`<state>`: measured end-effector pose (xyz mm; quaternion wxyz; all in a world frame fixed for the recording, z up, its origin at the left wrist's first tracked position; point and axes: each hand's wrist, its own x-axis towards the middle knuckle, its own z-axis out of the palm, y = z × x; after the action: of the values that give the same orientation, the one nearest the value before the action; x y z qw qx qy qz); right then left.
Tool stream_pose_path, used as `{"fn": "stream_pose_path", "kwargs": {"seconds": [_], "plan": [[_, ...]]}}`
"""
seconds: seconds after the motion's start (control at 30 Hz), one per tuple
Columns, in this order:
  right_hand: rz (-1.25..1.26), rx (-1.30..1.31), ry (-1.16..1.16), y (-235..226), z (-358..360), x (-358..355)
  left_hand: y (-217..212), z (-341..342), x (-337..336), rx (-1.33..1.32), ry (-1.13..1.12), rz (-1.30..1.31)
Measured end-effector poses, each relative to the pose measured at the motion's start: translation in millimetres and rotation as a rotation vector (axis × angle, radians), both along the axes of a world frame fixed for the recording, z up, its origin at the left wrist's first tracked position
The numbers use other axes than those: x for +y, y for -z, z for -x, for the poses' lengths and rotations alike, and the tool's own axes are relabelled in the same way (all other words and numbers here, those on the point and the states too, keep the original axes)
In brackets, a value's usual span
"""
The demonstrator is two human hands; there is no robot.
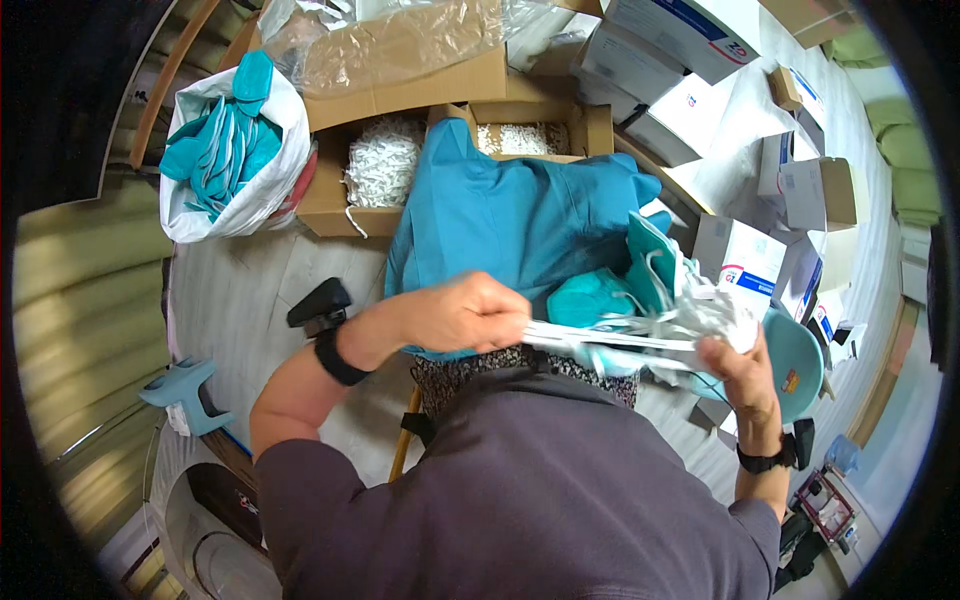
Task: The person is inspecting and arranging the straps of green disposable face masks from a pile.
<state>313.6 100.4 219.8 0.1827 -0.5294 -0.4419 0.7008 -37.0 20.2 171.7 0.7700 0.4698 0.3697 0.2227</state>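
My left hand [470,312] is closed in a fist around one end of several white cords [620,338]. They run taut across my lap to my right hand [738,372], whose fingers are closed on them beside a tangled white bundle [715,305]. Just beyond the cords lie flat teal fabric pieces [590,297] with rounded ends, and another teal piece [652,262] stands tilted against the bundle. A large teal cloth [500,210] is draped over my lap and reaches toward the boxes. The cords and the bundle are partly blurred.
At the far left, a white sack [290,120] is filled with teal pieces. Beside it, an open cardboard box [330,205] holds a heap of white cords [383,165]. White cartons [740,255] crowd the right side, with a light-blue basin [798,365] near my right wrist.
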Motion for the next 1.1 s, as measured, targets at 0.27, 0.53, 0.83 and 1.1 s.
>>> {"fn": "stream_pose_path", "kwargs": {"seconds": [0.27, 0.53, 0.83, 1.1], "plan": [[-0.061, 0.046, -0.013, 55, 54, 21, 63, -20, 82, -0.130, -0.218, 0.179], [-0.030, 0.171, 0.185, 90, 107, 59, 108, -9, 154, -0.499, -0.351, 0.676], [-0.032, 0.141, 0.184, 86, 121, 70, 140, 15, 180, -0.384, -0.337, 0.412], [-0.114, 0.140, 0.291, 72, 121, 80, 134, 25, 187, 0.128, -0.691, 0.003]]}}
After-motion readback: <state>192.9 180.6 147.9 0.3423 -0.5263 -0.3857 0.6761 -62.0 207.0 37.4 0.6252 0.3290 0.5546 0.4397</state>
